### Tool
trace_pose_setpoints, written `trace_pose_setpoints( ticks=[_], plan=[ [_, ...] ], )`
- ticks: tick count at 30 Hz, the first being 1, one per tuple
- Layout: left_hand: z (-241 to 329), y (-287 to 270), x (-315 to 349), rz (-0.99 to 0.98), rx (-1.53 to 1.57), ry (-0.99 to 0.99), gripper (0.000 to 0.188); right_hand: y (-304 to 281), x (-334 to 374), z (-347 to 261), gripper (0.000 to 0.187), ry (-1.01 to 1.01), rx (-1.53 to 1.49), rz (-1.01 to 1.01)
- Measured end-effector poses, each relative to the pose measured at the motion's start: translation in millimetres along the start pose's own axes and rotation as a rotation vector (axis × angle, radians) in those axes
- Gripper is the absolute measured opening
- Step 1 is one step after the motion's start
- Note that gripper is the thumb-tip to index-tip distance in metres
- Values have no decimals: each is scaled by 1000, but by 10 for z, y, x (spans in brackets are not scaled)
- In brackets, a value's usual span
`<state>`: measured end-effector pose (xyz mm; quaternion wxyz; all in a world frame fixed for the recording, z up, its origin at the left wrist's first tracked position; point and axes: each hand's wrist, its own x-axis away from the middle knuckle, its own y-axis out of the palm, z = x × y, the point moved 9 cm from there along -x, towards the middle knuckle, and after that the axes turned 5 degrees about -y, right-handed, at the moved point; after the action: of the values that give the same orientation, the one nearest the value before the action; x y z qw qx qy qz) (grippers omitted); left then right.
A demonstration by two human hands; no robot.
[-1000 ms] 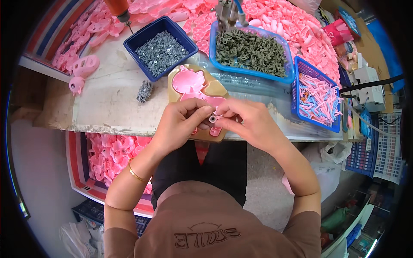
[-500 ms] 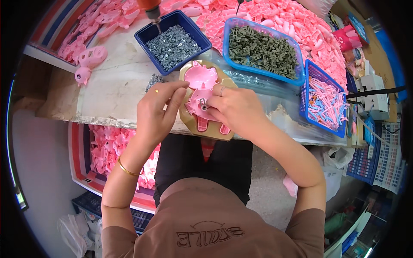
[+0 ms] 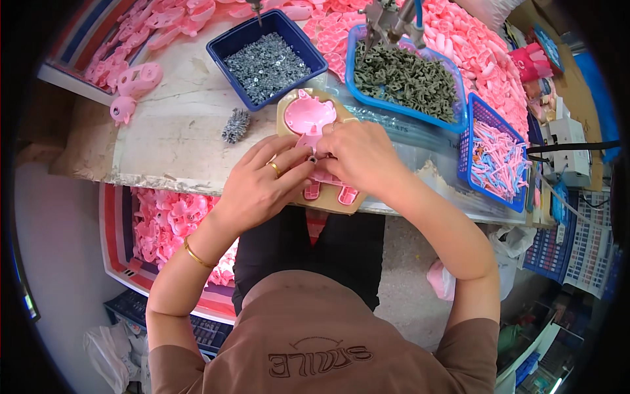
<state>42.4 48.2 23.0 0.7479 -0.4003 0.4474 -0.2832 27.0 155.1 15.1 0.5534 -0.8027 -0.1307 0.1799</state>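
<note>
A pink plastic animal-shaped shell point(image 3: 309, 116) lies hollow side up in a tan holding block point(image 3: 287, 96) at the table's front edge. My left hand point(image 3: 266, 178), with a ring, reaches over its body from the left, fingers bent and fingertips together. From the other side my right hand point(image 3: 361, 157) is closed, fingertips pressed down at the shell's middle. Between the fingertips of both hands shows a small round grey metal part point(image 3: 313, 159). What else the fingers hold is hidden. The shell's two feet stick out below my hands.
Behind stand a dark blue bin point(image 3: 213, 49) of screws, a blue tray point(image 3: 350, 65) of dark green clips and a blue basket point(image 3: 464, 154) of pink and blue sticks. Screws cling in a clump point(image 3: 235, 126). A metal tool point(image 3: 384, 23) hangs over the tray. Pink parts point(image 3: 453, 49) heap behind.
My left hand has come right and down onto the shell, joining the right hand. The screw clump shows fully. The screwdriver has risen, and a metal tool has come into view over the tray.
</note>
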Motion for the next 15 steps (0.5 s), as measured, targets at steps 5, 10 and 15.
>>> trace_pose_setpoints(
  ticks=[5,10,15],
  plan=[
    [-27,42,31,-5,26,-24,27,56,-52,65,10,57,-12,-121],
    [-43,57,2,-15,36,-29,27,69,-49,79,10,79,-10,-115],
    [-10,72,-26,-64,-16,-31,26,130,-88,58,21,49,48,-211]
  ],
)
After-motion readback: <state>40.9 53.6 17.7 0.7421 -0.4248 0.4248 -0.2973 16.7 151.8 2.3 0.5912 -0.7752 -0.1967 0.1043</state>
